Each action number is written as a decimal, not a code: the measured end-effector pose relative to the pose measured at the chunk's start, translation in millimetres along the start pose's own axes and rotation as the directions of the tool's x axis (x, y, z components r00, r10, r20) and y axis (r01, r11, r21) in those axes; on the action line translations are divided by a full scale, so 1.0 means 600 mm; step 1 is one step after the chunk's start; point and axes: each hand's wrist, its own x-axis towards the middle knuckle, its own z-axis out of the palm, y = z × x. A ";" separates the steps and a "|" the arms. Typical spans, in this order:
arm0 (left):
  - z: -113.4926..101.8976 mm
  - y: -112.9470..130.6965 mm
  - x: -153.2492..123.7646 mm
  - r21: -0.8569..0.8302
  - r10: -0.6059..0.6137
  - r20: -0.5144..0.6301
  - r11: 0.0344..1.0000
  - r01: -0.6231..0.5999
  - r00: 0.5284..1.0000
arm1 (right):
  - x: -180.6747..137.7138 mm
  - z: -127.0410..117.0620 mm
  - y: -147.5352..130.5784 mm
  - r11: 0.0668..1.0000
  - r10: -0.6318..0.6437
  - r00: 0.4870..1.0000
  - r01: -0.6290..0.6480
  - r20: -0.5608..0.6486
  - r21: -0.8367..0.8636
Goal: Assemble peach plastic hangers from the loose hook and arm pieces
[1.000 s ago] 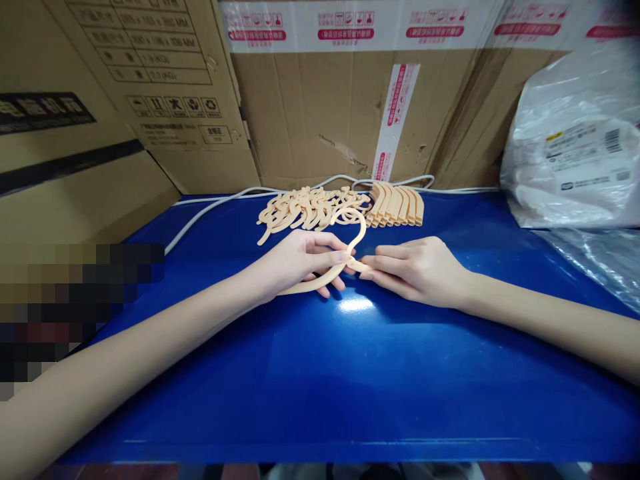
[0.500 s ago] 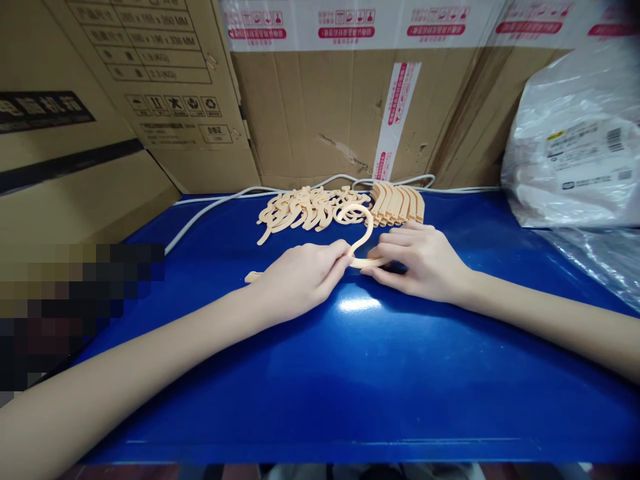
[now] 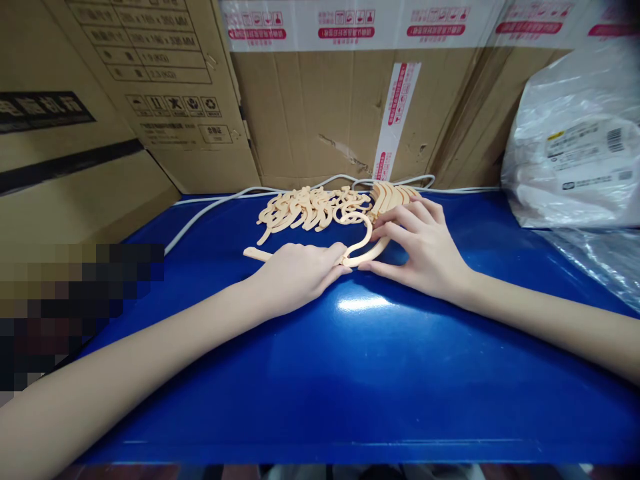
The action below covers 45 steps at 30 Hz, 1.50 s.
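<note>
A beige plastic clothes hanger [image 3: 367, 254] is held over the blue table, its curved hook upward. My left hand [image 3: 300, 277] pinches it at the middle, below the hook; one arm of the hanger sticks out past the left side of that hand. My right hand [image 3: 425, 243] is around the other arm, thumb on the near side and the spread fingers on the far side. Behind the hands lies a heap of loose beige hanger pieces [image 3: 305, 208]. A row of curved beige hanger arms [image 3: 390, 195] sits beside it, partly hidden by my right fingers.
Cardboard boxes [image 3: 310, 100] line the back and left of the blue table [image 3: 320, 380]. A white cable [image 3: 215, 203] runs along the back edge. At right stands a clear plastic bag [image 3: 575, 153] with white contents and a label.
The hanger has tilted, with its left end higher and its hook lower. My right hand's fingers have lifted and spread further back, now covering more of the stacked arms.
</note>
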 end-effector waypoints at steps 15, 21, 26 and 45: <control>0.001 0.003 -0.001 0.008 -0.035 -0.013 0.999 0.035 0.999 | 0.000 -0.010 -0.002 0.991 -0.113 0.993 0.116 -0.040 0.060; 0.000 0.002 -0.001 -0.020 -0.029 -0.010 0.999 0.029 1.000 | 0.000 -0.007 0.000 0.983 -0.113 0.994 0.111 0.003 0.149; 0.001 0.000 0.000 -0.031 -0.001 -0.002 1.000 0.001 1.000 | 0.000 -0.005 0.001 0.978 -0.087 0.992 0.068 0.091 0.200; 0.015 0.001 -0.011 0.079 0.356 -0.148 0.934 -0.347 0.923 | 0.003 0.009 0.022 0.848 0.289 0.948 -0.318 0.134 0.424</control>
